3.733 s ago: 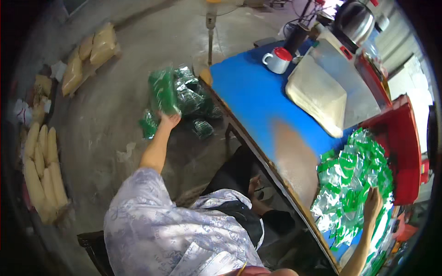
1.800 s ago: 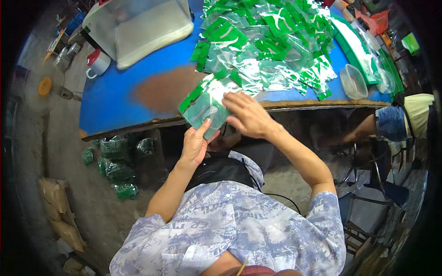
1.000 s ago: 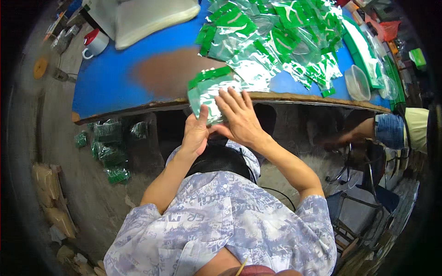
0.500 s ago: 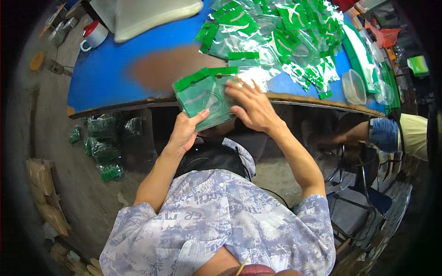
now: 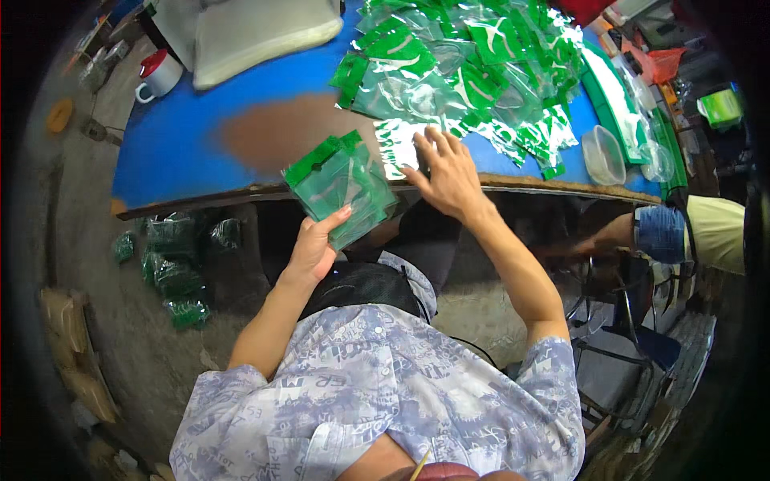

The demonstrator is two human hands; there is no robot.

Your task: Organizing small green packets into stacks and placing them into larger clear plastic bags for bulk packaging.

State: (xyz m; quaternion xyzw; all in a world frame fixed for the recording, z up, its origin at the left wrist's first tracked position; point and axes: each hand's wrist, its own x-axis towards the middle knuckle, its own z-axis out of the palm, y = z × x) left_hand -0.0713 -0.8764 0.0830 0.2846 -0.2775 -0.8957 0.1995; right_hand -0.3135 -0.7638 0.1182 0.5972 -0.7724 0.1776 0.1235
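In my left hand is a small stack of clear plastic packets with green top strips, thumb on top and the other fingers beneath. The stack fans out slightly in front of the table edge. My right hand is beside it, fingers stretched and apart, over the near edge of the table. Its fingertips lie at a shiny, glare-lit packet; whether they press on it I cannot tell. Beyond the hand spreads a large heap of similar green-topped packets.
The blue table has a worn brown patch. On it are a white mug with red inside, a stack of clear plastic sheets, and a clear tub. Bundled packets lie on the floor. Another person's arm is at right.
The stack in my left hand has moved slightly left and down, away from my right hand. My right hand has left the stack and reaches toward the shiny packet on the table.
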